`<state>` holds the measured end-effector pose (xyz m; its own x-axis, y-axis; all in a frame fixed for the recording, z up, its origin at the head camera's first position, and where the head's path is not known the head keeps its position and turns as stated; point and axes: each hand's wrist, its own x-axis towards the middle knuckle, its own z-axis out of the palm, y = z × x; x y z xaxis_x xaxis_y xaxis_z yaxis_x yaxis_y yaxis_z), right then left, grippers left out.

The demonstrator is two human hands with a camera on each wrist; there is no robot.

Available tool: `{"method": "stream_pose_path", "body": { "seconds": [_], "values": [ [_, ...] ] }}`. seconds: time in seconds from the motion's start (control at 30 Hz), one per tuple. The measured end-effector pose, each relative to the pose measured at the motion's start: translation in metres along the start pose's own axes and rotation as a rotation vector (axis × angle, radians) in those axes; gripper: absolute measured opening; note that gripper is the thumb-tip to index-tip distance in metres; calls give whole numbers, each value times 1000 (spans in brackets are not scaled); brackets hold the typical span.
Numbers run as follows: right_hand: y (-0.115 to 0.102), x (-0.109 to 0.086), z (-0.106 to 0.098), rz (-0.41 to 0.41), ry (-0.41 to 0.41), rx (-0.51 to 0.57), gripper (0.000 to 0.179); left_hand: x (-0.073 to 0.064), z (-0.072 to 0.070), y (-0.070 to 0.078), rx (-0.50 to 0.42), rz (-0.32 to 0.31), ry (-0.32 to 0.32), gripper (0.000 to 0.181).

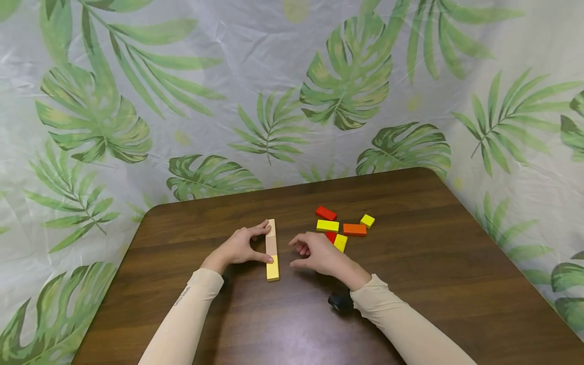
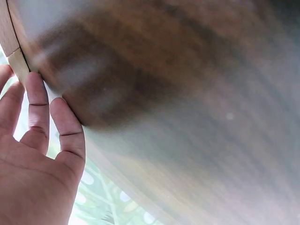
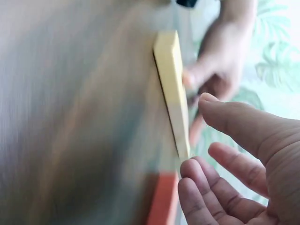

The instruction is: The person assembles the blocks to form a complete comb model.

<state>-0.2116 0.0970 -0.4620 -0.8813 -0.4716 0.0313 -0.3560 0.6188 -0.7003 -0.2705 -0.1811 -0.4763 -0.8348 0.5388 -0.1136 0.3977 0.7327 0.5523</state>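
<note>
Three wooden blocks lie end to end on the table in a straight row: a pale one at the far end, a light brown one in the middle, a pale yellow one nearest. My left hand rests along the row's left side, its thumb touching the yellow block and its forefinger at the pale block. In the left wrist view, its fingertips sit right by a block's edge. To the right of the row hovers my right hand, fingers loosely bent and apart from the thumb, holding nothing.
Right of the row lie loose blocks: a red one, a bright yellow one, an orange one and a small yellow one. Another yellow block and a red one lie partly behind my right hand.
</note>
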Motion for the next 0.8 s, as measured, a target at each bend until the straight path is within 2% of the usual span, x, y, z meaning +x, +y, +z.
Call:
{"method": "stream_pose_path", "body": {
  "seconds": [0.2, 0.5, 0.67, 0.8],
  "values": [
    [30, -5, -39, 57, 69, -14, 40, -1, 0, 0, 4, -9, -1, 98],
    [77, -18, -95, 158, 193, -64, 43, -2, 0, 2, -3, -15, -5, 97],
    [98, -27, -117, 187, 244, -94, 41, -1, 1, 0, -5, -22, -5, 98],
    [110, -30, -127, 182, 244, -138, 37, 0, 1, -1, -1, -30, -6, 98]
  ]
}}
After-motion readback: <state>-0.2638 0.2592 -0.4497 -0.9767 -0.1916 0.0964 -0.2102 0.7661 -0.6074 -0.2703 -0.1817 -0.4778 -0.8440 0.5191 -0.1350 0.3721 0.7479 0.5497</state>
